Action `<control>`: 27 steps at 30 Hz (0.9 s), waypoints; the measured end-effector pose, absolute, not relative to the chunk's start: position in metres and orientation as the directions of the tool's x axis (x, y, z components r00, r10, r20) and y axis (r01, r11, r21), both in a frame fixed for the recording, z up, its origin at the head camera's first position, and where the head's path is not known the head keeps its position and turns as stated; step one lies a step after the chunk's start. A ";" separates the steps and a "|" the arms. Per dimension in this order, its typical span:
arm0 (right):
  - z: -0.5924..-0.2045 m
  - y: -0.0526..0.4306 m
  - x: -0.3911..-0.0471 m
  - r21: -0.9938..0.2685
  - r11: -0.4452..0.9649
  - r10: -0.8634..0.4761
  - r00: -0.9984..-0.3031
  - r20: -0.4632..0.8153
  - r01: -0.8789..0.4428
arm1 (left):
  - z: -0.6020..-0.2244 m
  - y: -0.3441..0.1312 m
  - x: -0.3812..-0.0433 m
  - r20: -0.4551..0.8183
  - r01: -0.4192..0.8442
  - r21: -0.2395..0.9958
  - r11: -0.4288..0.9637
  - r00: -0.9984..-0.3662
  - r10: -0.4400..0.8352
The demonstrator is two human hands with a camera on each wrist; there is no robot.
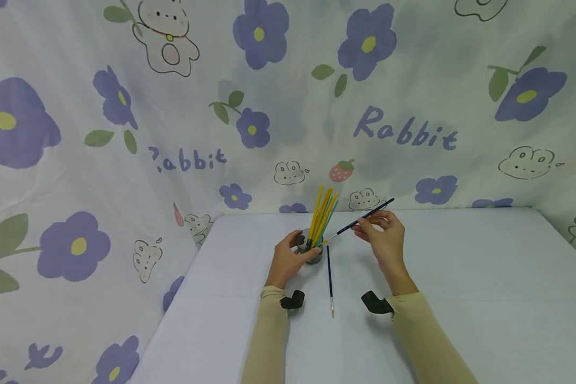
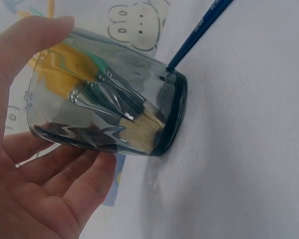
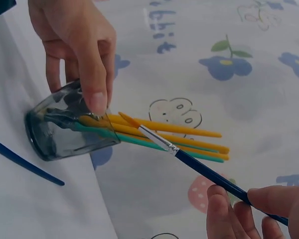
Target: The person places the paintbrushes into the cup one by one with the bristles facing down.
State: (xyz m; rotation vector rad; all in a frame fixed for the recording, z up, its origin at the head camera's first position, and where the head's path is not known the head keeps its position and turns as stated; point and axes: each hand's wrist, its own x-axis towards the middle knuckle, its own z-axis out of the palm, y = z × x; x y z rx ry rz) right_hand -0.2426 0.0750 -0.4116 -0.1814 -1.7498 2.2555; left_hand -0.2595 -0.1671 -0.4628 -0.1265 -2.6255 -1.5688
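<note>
My left hand (image 1: 288, 261) grips a smoky clear glass (image 2: 175, 117), thumb near its rim and fingers round the far side. In the glass stand several paintbrushes (image 1: 322, 213) with yellow and teal handles, their pale bristles down by the base in the left wrist view. Between thumb and fingers my right hand (image 1: 386, 240) pinches a dark blue paintbrush (image 3: 204, 172) with a silver ferrule. Its orange-yellow bristles point at the glass and overlap the handles by the rim in the right wrist view. A second blue paintbrush (image 1: 330, 277) lies on the table, bristles toward me.
The table is covered with a white cloth (image 1: 485, 320). Behind it and along the left hangs a curtain (image 1: 307, 122) printed with purple flowers and rabbits. Dark bands (image 1: 378, 304) stick out from both beige sleeves at the wrists.
</note>
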 end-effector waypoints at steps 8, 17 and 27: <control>-0.414 0.063 -0.244 -0.966 -0.205 0.300 -0.949 0.094 -0.160 | -0.464 -0.168 -0.260 0.119 0.122 0.873 0.472 -0.992 0.036; -0.416 0.050 -0.244 -0.969 -0.176 0.302 -0.947 0.112 -0.171 | -0.464 -0.167 -0.261 0.118 0.121 0.874 0.471 -0.992 0.035; -0.424 0.038 -0.245 -0.957 -0.206 0.256 -0.955 0.148 -0.204 | -0.463 -0.166 -0.260 0.115 0.115 0.871 0.478 -0.993 0.029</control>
